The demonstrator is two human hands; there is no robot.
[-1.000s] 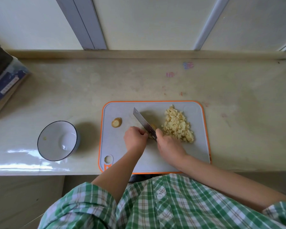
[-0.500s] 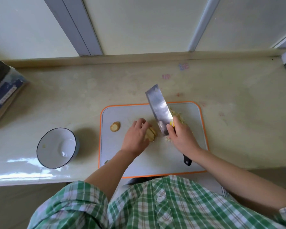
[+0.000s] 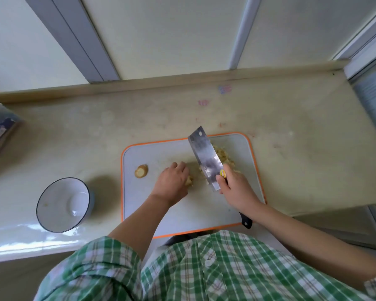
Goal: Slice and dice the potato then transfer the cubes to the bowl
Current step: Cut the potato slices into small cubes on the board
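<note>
Seeing only sliver of potato chunk [image 3: 189, 182] under our left hand [image 3: 172, 181], fingers curled over it on cutting board [image 3: 139, 205]. Raised cleaver [image 3: 205, 157] hides most of diced pile [image 3: 223, 155]. Our right hand [image 3: 237, 192] grips its handle, blade tilted. White bowl [image 3: 62, 205] sits left of board.

You have one view only, from your head, looking steeply down and forward over your own shirt [image 3: 204, 279] at the bench [image 3: 96, 131]. It sits close. The board [image 3: 135, 192] lies mid-frame at the near edge, and the wall [image 3: 172, 35] behind the far edge fills the top. The wide lens bends the edges.
</note>
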